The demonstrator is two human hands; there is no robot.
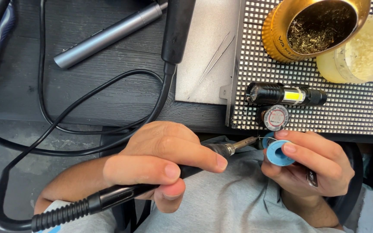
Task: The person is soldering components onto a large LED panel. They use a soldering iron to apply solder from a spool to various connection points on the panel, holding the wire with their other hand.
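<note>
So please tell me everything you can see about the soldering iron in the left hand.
The soldering iron has a black handle, a ribbed black strain relief and a thick black cable looping over the dark desk. Its metal tip points right, almost level, toward the small blue spool that the right hand holds. The left hand grips it like a pen.

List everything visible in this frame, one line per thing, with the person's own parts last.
soldering iron: 1, black handle with metal tip, held in left hand
solder spool: 1, blue, held in right hand
torch: 1, black with yellow panel, on dotted panel
dotted panel: 1, black with white dots, right of desk
small round tin: 1, silver and red, below torch
tip cleaner pot: 1, gold, brass wool inside, top right
glass jar: 1, yellowish, far right
tweezers: 1, silver, on grey metal sheet
grey pen-shaped tool: 1, top left
cables: several, black, across desk
left hand: 1
right hand: 1
</note>
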